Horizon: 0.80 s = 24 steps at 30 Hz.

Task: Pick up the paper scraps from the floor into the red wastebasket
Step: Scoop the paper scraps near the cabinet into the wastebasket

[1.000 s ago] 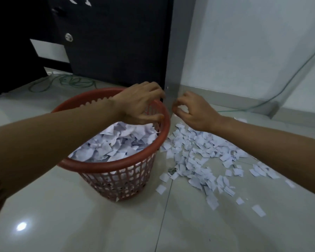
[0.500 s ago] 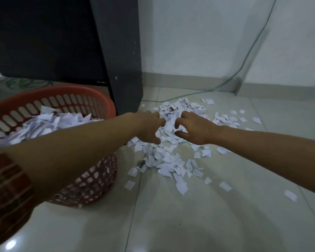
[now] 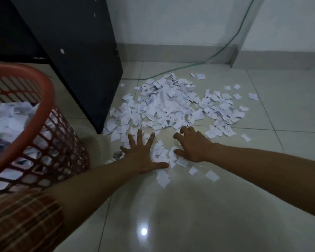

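Observation:
A pile of white paper scraps (image 3: 164, 106) lies on the tiled floor beside a dark cabinet. The red wastebasket (image 3: 42, 99) stands at the left, holding many scraps. My left hand (image 3: 143, 153) lies flat on the floor at the pile's near edge, fingers spread wide. My right hand (image 3: 192, 146) is just to its right, fingers bent and spread, tips on the floor with nothing held. A small cluster of scraps (image 3: 162, 151) sits between the two hands.
A dark cabinet (image 3: 76, 57) stands right behind the basket, its corner touching the pile. A green cable (image 3: 225, 48) runs along the wall and floor behind the scraps. Loose scraps (image 3: 212, 175) lie near my right wrist. Glossy tiles stretch in front.
Both hands moved from above the basket rim down to the floor at the pile's near edge. The left hand opened flat with fingers spread. The view swung right, so the basket sits at the left edge.

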Each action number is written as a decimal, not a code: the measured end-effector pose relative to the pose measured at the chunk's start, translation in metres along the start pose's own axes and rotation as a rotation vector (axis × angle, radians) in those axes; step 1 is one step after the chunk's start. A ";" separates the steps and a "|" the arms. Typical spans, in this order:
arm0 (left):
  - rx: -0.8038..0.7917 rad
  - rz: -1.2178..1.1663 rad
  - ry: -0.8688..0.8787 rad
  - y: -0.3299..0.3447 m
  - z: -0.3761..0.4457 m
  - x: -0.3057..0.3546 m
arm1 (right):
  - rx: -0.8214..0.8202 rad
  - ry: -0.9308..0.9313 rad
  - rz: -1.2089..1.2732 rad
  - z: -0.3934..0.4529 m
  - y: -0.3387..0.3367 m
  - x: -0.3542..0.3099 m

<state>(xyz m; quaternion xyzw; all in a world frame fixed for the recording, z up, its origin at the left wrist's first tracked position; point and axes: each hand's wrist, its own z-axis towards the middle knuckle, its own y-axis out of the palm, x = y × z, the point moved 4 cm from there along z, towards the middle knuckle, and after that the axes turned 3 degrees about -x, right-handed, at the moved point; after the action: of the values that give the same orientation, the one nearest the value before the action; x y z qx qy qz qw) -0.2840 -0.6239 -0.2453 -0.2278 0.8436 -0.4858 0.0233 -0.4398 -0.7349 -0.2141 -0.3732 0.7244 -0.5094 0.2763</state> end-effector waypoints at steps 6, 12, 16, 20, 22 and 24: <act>0.205 0.024 0.002 0.043 0.021 0.005 | 0.118 0.118 0.071 0.054 0.000 0.014; 0.367 0.190 0.137 0.025 0.033 0.005 | 0.126 0.247 0.164 0.109 0.008 0.021; 0.498 0.200 0.239 0.011 0.047 0.001 | 0.132 0.304 0.218 0.130 0.017 0.023; 0.436 0.192 0.255 0.003 0.059 0.001 | 0.106 0.315 0.220 0.130 0.034 0.027; 0.405 0.156 0.265 -0.002 0.061 0.000 | 0.187 0.301 0.158 0.126 0.034 0.026; 0.384 0.122 0.274 -0.007 0.062 0.000 | 0.300 0.268 0.101 0.121 0.031 0.025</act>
<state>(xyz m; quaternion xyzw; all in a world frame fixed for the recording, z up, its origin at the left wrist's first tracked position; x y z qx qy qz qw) -0.2656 -0.6771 -0.2719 -0.0999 0.7431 -0.6614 -0.0192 -0.3672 -0.8141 -0.2834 -0.2198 0.6884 -0.6424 0.2550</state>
